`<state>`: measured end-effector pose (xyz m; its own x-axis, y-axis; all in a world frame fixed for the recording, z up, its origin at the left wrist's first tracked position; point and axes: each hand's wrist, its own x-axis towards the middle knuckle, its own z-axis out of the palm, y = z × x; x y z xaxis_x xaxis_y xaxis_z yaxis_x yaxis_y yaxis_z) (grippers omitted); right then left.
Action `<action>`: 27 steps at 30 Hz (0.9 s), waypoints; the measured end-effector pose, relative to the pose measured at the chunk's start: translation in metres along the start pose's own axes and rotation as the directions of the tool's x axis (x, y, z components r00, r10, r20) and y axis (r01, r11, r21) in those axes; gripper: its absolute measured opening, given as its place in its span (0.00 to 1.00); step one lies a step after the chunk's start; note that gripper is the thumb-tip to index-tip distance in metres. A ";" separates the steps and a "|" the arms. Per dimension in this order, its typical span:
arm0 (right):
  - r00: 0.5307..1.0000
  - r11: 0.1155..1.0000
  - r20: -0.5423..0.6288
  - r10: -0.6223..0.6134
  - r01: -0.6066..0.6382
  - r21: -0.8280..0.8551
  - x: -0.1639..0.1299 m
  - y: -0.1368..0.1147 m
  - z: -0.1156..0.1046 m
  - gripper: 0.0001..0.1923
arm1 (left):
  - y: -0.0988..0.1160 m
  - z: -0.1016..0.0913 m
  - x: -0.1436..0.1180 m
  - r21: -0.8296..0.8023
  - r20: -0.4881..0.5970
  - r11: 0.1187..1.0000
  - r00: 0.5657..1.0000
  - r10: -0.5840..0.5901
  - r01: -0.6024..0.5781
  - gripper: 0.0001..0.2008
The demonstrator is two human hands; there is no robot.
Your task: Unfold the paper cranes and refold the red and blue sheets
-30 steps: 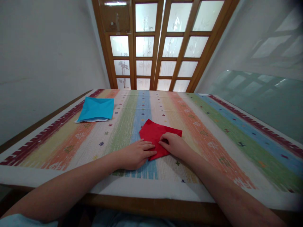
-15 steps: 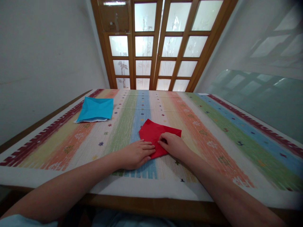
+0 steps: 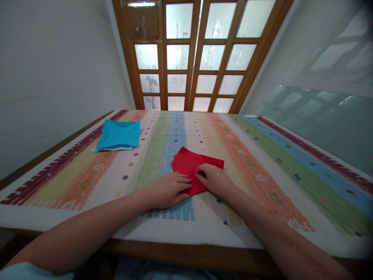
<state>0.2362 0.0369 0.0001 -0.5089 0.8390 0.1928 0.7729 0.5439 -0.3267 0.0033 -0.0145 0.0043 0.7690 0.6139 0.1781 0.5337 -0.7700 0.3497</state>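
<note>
A folded sheet of red paper (image 3: 189, 163) lies on the striped tablecloth in front of me, with a pointed corner at its far left and creases across it. My left hand (image 3: 170, 189) rests on its near left part, fingers stretched out flat over the edge. At the right side of the paper is my right hand (image 3: 215, 179), its fingers curled in and the thumb and index tips pressed together on the red surface. What lies under the right palm is hidden.
A stack of blue paper (image 3: 119, 135) with white sheets beneath it sits at the far left of the tablecloth (image 3: 151, 155). Beyond the table stands a wooden glass-paned door (image 3: 190, 70). A glass panel (image 3: 320, 120) leans along the right wall.
</note>
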 end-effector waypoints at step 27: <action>0.983 0.984 0.051 -0.178 0.179 -0.021 -0.007 0.003 -0.005 0.12 | -0.002 -0.002 -0.004 -0.055 -0.018 0.998 1.000 0.011 -0.012 0.19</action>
<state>0.2442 0.0331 0.0024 -0.6571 0.7266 0.2006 0.6768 0.6859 -0.2675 -0.0016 -0.0154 0.0048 0.7683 0.6084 0.1989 0.5041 -0.7666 0.3977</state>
